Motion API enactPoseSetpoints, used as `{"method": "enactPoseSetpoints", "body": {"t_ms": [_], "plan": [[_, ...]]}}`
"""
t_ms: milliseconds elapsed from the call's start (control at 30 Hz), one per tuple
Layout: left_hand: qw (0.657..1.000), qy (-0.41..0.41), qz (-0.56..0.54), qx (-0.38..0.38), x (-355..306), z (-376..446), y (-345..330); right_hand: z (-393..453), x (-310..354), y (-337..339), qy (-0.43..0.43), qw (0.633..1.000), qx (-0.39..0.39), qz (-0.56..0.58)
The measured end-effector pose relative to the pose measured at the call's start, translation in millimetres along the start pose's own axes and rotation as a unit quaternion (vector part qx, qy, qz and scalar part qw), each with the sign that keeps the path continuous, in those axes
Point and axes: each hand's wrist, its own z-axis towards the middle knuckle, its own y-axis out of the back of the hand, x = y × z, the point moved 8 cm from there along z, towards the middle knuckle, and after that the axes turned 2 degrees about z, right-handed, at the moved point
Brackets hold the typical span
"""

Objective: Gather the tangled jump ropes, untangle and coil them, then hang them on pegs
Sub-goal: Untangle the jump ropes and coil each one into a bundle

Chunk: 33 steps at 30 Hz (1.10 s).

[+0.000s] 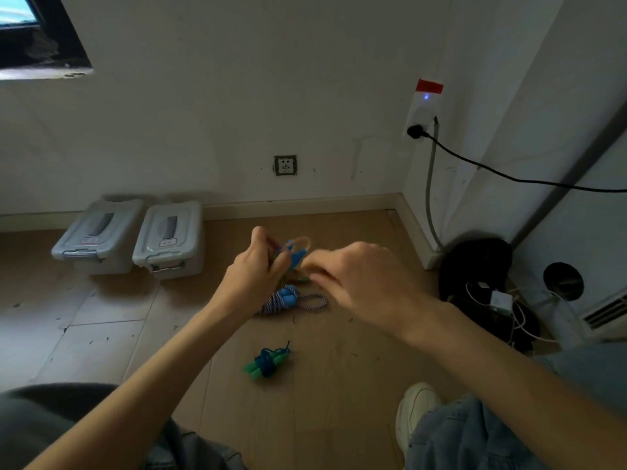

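Head view: a person crouches over a wooden floor [339, 385] in a room corner, both arms stretched forward.
Left hand [252, 269]: closed around a bundle with blue handles [293, 256], fingers curled, thumb up.
Right hand [366, 283]: fingers bent and pinched toward the same bundle from the right; motion blur hides whether the fingertips actually grip it.
Held rope: raised between the two hands, above the floor; a pale loop [302, 240] arcs over the handles, which slant down toward the left hand.
Striped rope [288, 300]: coiled on the floor just below the hands, long axis running left to right, one loop trailing to the right.
Green rope [268, 361]: a tight bundle with green handles and dark blue cord, nearer the person, well apart from both hands, long axis slanting from lower left to upper right.
Bins [135, 235]: two grey lidded boxes side by side against the wall, left of the hands.
Corner: a black cable [509, 178] runs from a wall socket.
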Motion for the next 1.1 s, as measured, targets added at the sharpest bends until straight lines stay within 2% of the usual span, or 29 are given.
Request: {"method": "enactPoseSetpoints", "body": {"t_ms": [33,67,167,233,300,333,367,433,500,600,767,900,1000,1033,1100], "plan": [[0.999,-0.002,-0.018,0.027,-1,0,-4,-1,-5,8,-0.019,0.992,-0.030,0.117],[0.998,-0.002,-0.039,0.056,-1,-1,-7,0,-16,13,-0.054,0.969,-0.060,0.233],[0.993,0.006,-0.073,0.093,-2,-2,-9,-3,-53,20,-0.151,0.870,-0.168,0.438],[0.992,0.000,-0.079,0.101,-6,-2,-8,-2,-64,14,-0.160,0.827,-0.166,0.513],[0.990,-0.005,-0.081,0.118,-10,-3,-8,4,-60,9,-0.122,0.810,-0.112,0.563],[0.988,-0.007,-0.077,0.131,-11,-4,-10,7,-57,6,-0.105,0.811,-0.085,0.570],[0.986,-0.007,-0.078,0.147,-13,-6,-12,9,-53,6,-0.090,0.827,-0.066,0.551],[0.973,0.021,-0.126,0.192,-15,-13,-19,12,-51,7,-0.073,0.883,-0.061,0.460],[0.948,0.067,-0.202,0.236,-18,-20,-25,14,-51,8,-0.063,0.913,-0.074,0.395],[0.942,0.062,-0.221,0.246,-27,-23,-20,15,-50,9,-0.064,0.918,-0.104,0.377],[0.964,0.007,-0.084,0.252,-32,-19,-26,21,-41,4,-0.048,0.918,-0.081,0.385],[0.960,0.029,-0.063,0.271,-25,-14,-30,21,-45,-1,-0.076,0.905,-0.096,0.408],[0.949,0.075,-0.138,0.273,-15,-19,-26,16,-67,-10,-0.151,0.900,-0.063,0.403],[0.946,0.086,-0.167,0.265,-13,-20,-24,11,-74,-18,-0.184,0.874,-0.027,0.449],[0.944,0.098,-0.203,0.242,-10,-20,-20,2,-77,-33,-0.229,0.786,0.029,0.574]]}}
